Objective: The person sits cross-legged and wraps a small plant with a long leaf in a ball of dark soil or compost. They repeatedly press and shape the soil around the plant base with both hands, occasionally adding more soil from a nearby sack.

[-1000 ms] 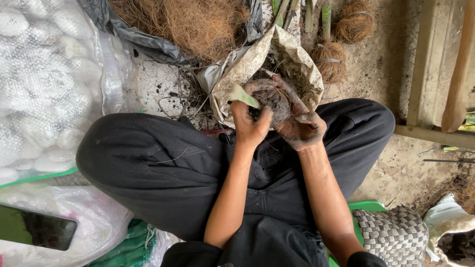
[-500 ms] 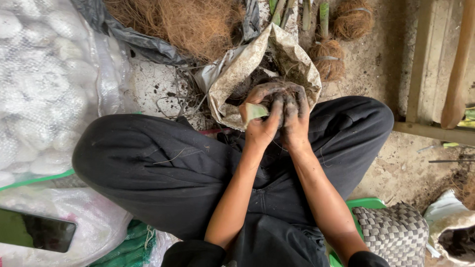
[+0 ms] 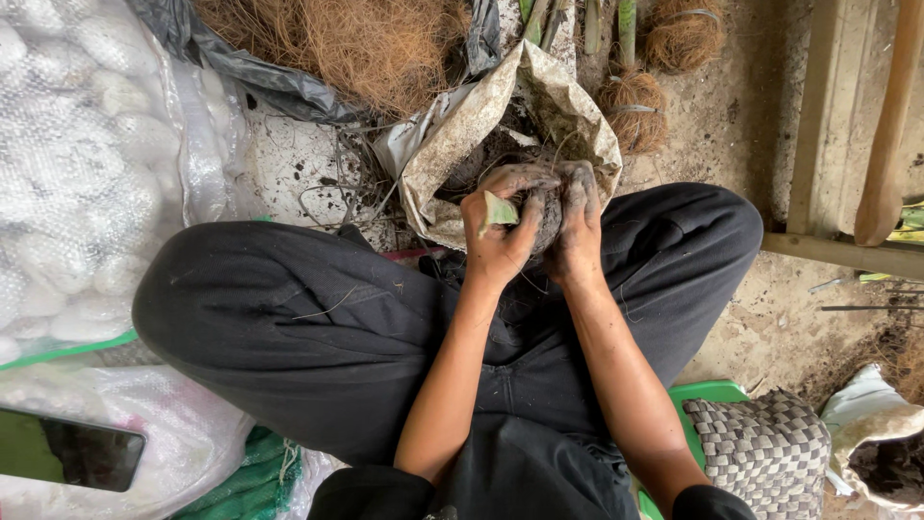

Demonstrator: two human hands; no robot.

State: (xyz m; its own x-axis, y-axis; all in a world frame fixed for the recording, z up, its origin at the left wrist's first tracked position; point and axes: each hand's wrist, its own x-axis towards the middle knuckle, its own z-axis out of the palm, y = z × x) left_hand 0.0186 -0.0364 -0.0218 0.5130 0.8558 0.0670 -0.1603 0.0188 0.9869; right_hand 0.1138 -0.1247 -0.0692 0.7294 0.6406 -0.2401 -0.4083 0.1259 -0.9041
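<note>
Knees spread wide in black trousers (image 3: 289,327), seated low on a green stool (image 3: 707,393) with a woven cushion (image 3: 765,448), so the work sat between the legs. Forearms reached forward together over the lap. Left hand (image 3: 500,241) clenched around a dark soil ball (image 3: 547,217), with a pale green leaf scrap (image 3: 499,209) pinned under the thumb, apparently to keep it against the ball. Right hand (image 3: 577,226) pressed on the ball's other side, fingers (image 3: 582,188) curled over the top, soil-smeared, grasping it too; both palms cupped as if to squeeze the lump into shape. Ball held just over the mouth of a crumpled sack (image 3: 452,144) of dark soil, so crumbs would drop back inside. Beyond the sack, heaped brown coir (image 3: 356,43) on black plastic (image 3: 250,72), two coir-wrapped balls (image 3: 630,101) and green stems (image 3: 626,19) within reach. White mesh bags (image 3: 87,164) at far left, timber frame (image 3: 828,144) at right.
</note>
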